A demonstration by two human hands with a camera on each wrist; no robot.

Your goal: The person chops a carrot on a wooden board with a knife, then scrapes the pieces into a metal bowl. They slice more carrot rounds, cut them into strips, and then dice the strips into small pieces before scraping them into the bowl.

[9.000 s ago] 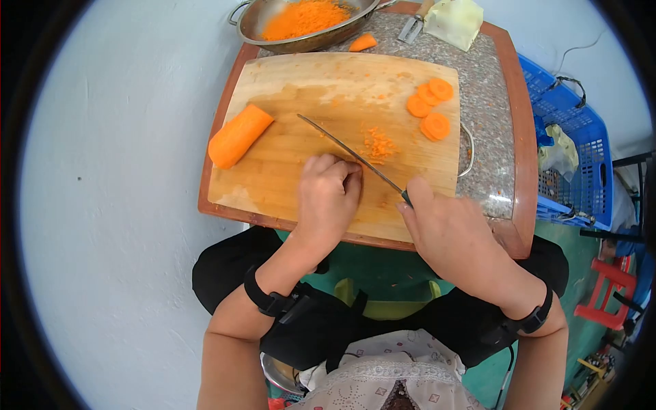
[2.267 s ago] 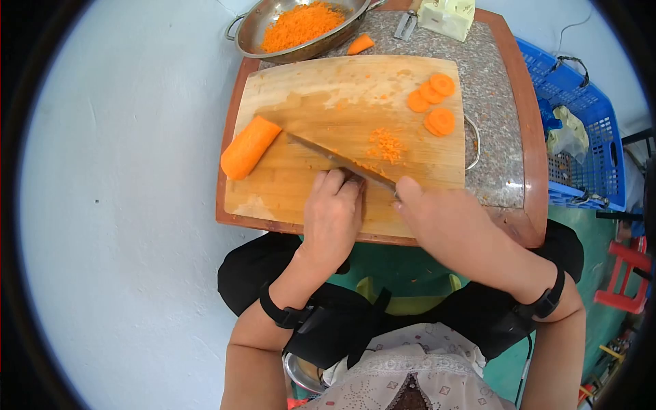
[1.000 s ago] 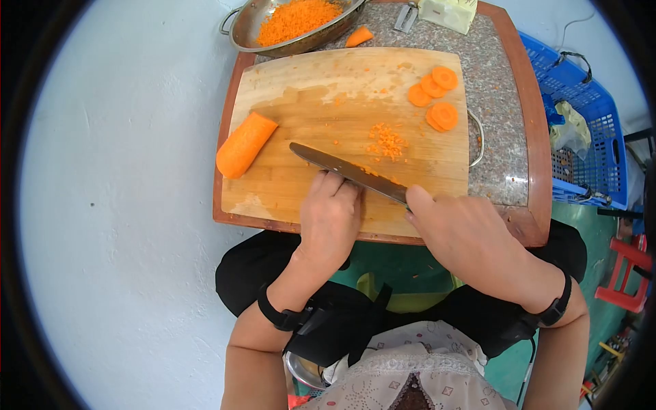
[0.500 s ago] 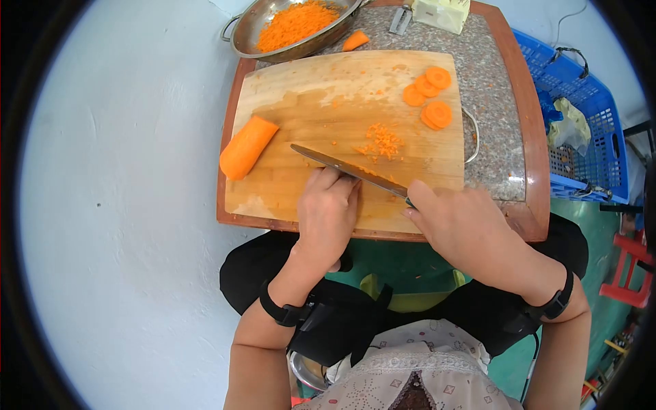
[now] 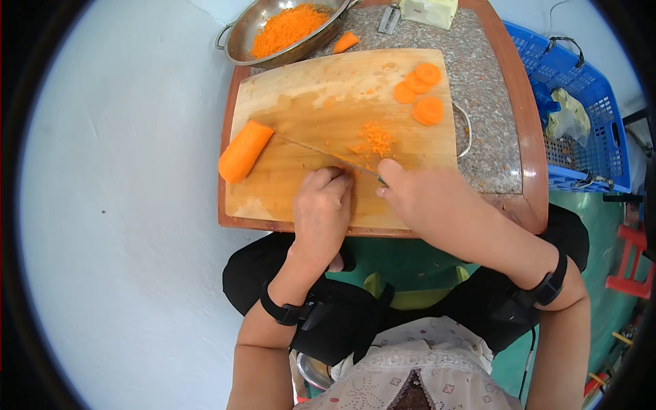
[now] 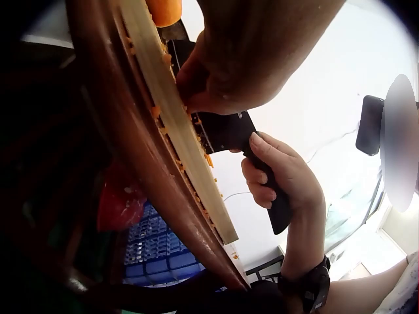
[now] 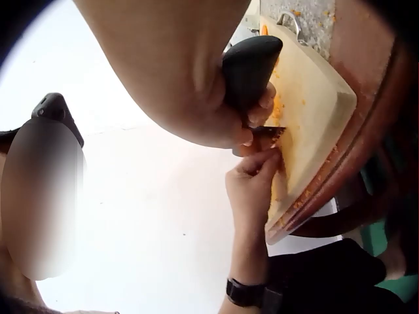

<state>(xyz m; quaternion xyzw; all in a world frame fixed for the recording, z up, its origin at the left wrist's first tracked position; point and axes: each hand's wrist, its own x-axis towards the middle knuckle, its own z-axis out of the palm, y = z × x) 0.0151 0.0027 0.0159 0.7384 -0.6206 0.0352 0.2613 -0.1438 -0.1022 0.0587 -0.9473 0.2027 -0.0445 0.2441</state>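
On the wooden cutting board [image 5: 273, 198], my left hand [image 5: 321, 208] rests with curled fingers, holding down a bit of carrot [image 5: 354, 172] that mostly hides under the fingertips. My right hand [image 5: 427, 195] grips a kitchen knife by its dark handle [image 6: 278, 206]. From above, the knife's blade [image 5: 321, 150] shows nearly edge-on, running right against the left fingers. Finely chopped carrot [image 5: 377, 138] lies just beyond the blade. A thick peeled carrot chunk [image 5: 244, 152] sits at the board's left edge, and several round carrot slices [image 5: 427, 111] lie at the upper right.
A metal pan [image 5: 239, 44] of chopped carrot stands at the table's back left. Near it are a small carrot end [image 5: 346, 42], a peeler [image 5: 389, 19] and a pale package [image 5: 429, 12]. A blue crate [image 5: 594, 130] stands right of the table; a wall is at left.
The blade has turned from showing its flat side to nearly edge-on, and my right hand has shifted slightly up and left. My left hand keeps its place at the blade.
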